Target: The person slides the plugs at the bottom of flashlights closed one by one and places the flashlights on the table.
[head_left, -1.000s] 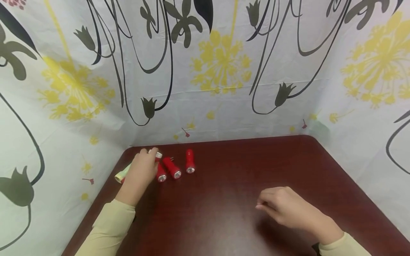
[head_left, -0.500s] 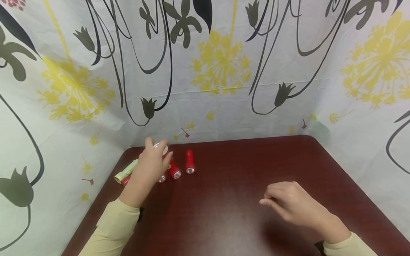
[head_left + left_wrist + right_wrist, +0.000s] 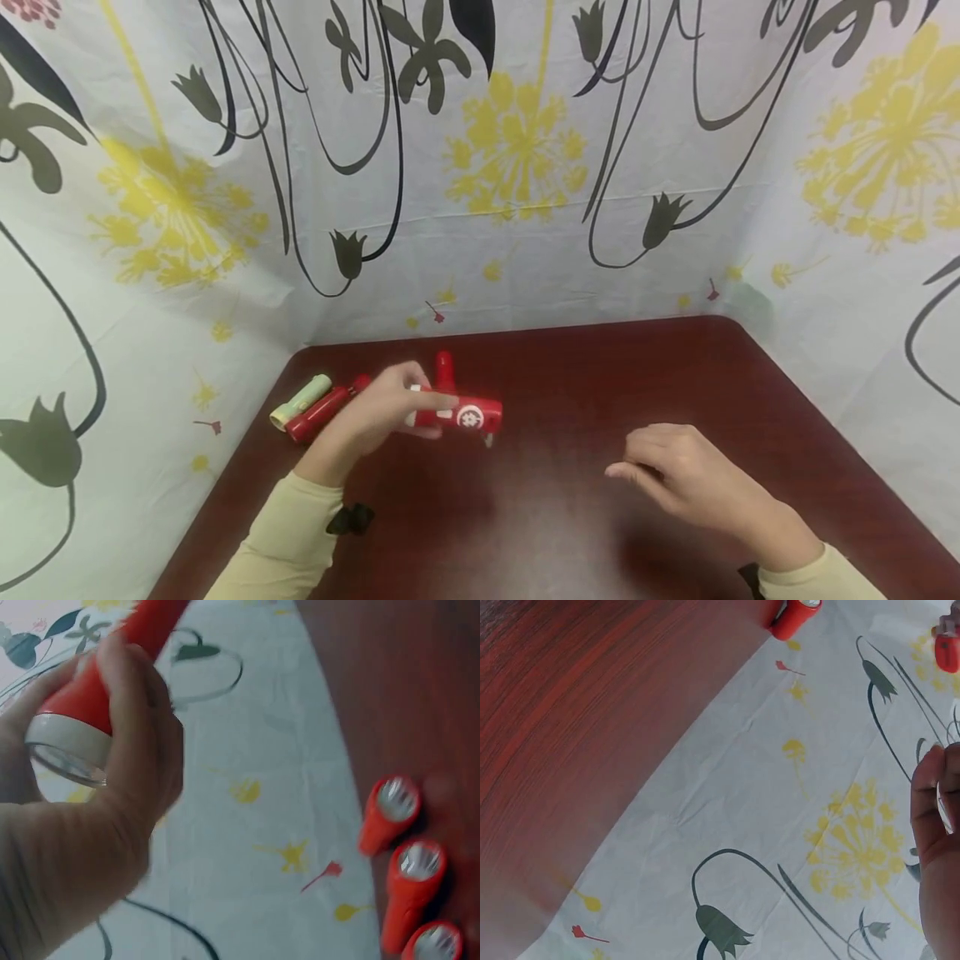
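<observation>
A red flashlight [image 3: 474, 414] with a white ring round its lens end [image 3: 67, 742] is held up over the table in my left hand [image 3: 378, 408]. Thumb and fingers wrap round its body, and a round white emblem shows near its tail. Behind it stands a small red flashlight [image 3: 445, 367], partly covered. Three small red flashlights appear in the left wrist view, the middle one [image 3: 416, 874] between two others. My right hand [image 3: 678, 471] hovers over the right side, fingers loosely curled, holding nothing; only its edge [image 3: 939, 825] enters the right wrist view.
At the table's far left corner a pale green flashlight [image 3: 302, 402] lies beside a longer red flashlight [image 3: 318, 414]. The dark red table [image 3: 570, 400] meets patterned cloth walls [image 3: 525, 275] at its back and sides.
My left hand has lifted the red flashlight from the group at the left, carrying it right and nearer while turning it sideways. My right hand has shifted slightly right.
</observation>
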The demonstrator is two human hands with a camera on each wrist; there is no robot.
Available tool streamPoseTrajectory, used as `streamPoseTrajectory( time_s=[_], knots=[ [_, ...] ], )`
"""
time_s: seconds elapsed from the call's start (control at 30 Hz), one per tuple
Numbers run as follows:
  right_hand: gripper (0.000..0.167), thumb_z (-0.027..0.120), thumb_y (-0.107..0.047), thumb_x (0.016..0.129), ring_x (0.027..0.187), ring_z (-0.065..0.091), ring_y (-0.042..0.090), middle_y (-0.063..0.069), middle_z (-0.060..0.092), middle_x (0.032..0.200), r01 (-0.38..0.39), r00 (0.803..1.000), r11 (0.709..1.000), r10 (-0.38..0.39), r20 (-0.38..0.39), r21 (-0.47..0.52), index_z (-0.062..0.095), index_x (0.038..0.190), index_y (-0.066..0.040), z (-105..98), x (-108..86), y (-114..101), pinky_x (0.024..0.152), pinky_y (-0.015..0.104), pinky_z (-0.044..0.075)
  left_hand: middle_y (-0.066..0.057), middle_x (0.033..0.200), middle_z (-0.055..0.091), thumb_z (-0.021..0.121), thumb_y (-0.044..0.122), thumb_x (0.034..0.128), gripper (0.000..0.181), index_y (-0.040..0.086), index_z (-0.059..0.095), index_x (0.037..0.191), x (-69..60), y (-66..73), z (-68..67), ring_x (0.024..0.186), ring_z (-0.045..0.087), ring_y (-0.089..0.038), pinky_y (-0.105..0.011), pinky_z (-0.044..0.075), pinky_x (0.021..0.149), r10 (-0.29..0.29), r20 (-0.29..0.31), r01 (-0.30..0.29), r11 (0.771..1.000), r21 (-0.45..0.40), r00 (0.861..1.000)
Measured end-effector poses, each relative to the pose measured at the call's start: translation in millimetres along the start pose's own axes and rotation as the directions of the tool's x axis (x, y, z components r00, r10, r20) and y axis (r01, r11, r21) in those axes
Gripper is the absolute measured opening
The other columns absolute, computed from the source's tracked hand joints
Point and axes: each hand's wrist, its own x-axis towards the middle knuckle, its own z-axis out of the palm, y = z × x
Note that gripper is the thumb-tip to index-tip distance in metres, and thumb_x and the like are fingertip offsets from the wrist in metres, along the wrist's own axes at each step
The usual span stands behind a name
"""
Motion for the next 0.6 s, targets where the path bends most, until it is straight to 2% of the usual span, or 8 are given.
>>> streamPoseTrajectory(
  time_s=[0.1, 0.17, 0.23, 0.33, 0.43, 0.5, 0.6],
  knots=[
    [0.039, 0.053, -0.037, 0.112, 0.07, 0.027, -0.009, -0.015, 0.035, 0.072, -0.031, 0.999, 0.999, 0.031, 0.027, -0.009, 0.05, 0.076, -0.022, -2.3, 2.2, -1.4, 0.063, 0.006, 0.029, -0.014, 0.105, 0.067, 0.076, 0.023, 0.0959, 0.027, 0.004, 0.057, 0.098, 2.5, -8.0, 10.6, 0.079, 0.074, -0.026, -0.038, 0.066, 0.066, -0.012, 0.027, 0.012, 1.0, -0.005, 1.0],
    [0.035, 0.052, -0.037, 0.112, 0.071, 0.031, -0.01, -0.016, 0.038, 0.075, -0.055, 0.998, 0.999, 0.055, 0.043, -0.001, 0.053, 0.081, -0.021, -5.1, 4.3, -2.3, 0.064, 0.005, 0.031, -0.015, 0.11, 0.067, 0.073, 0.029, 0.0989, 0.029, 0.004, 0.062, 0.108, 3.1, -11.1, 16.1, 0.079, 0.073, -0.025, -0.036, 0.066, 0.066, -0.009, 0.068, 0.011, 0.999, -0.03, 0.998],
    [0.03, 0.053, -0.035, 0.112, 0.072, 0.036, -0.011, -0.018, 0.043, 0.078, -0.075, 0.996, 0.997, 0.074, 0.049, 0.024, 0.058, 0.086, -0.02, -8.4, 6.7, -2.9, 0.066, 0.005, 0.035, -0.017, 0.119, 0.065, 0.069, 0.033, 0.1024, 0.035, 0.005, 0.062, 0.122, 2.5, -12.9, 20.3, 0.082, 0.073, -0.026, -0.036, 0.066, 0.069, -0.005, 0.146, 0.016, 0.997, -0.075, 0.989],
    [0.023, 0.054, -0.032, 0.112, 0.075, 0.043, -0.012, -0.02, 0.049, 0.085, -0.103, 0.994, 0.993, 0.1, 0.055, 0.055, 0.061, 0.093, -0.019, -13.5, 10.3, -3.1, 0.069, 0.005, 0.039, -0.018, 0.13, 0.06, 0.067, 0.033, 0.1051, 0.049, 0.007, 0.054, 0.144, -0.4, -13.6, 26.5, 0.087, 0.073, -0.028, -0.041, 0.067, 0.078, 0.013, 0.296, 0.042, 0.983, -0.177, 0.955],
    [0.02, 0.053, -0.028, 0.112, 0.078, 0.048, -0.01, -0.02, 0.053, 0.092, -0.113, 0.992, 0.991, 0.109, 0.058, 0.074, 0.062, 0.098, -0.017, -17.1, 13.2, -3.0, 0.072, 0.007, 0.04, -0.017, 0.128, 0.06, 0.069, 0.024, 0.1038, 0.059, 0.01, 0.045, 0.155, -4.0, -12.7, 35.0, 0.089, 0.075, -0.028, -0.047, 0.067, 0.085, 0.049, 0.393, 0.058, 0.965, -0.257, 0.918],
    [0.021, 0.051, -0.027, 0.113, 0.079, 0.05, -0.008, -0.019, 0.053, 0.094, -0.112, 0.993, 0.991, 0.108, 0.057, 0.077, 0.062, 0.099, -0.016, -18.3, 14.8, -3.1, 0.073, 0.007, 0.041, -0.015, 0.124, 0.064, 0.073, 0.02, 0.1007, 0.064, 0.011, 0.044, 0.156, -6.0, -11.1, 41.6, 0.093, 0.076, -0.026, -0.046, 0.066, 0.088, 0.088, 0.399, 0.018, 0.967, -0.254, 0.913],
    [0.024, 0.048, -0.028, 0.114, 0.081, 0.054, -0.007, -0.018, 0.056, 0.097, -0.105, 0.994, 0.992, 0.101, 0.048, 0.072, 0.063, 0.101, -0.015, -19.1, 16.9, -3.2, 0.075, 0.008, 0.043, -0.015, 0.12, 0.069, 0.076, 0.015, 0.0964, 0.06, 0.01, 0.049, 0.15, -8.5, -8.2, 51.1, 0.097, 0.077, -0.024, -0.04, 0.065, 0.089, 0.153, 0.355, -0.081, 0.974, -0.21, 0.922]
  ],
)
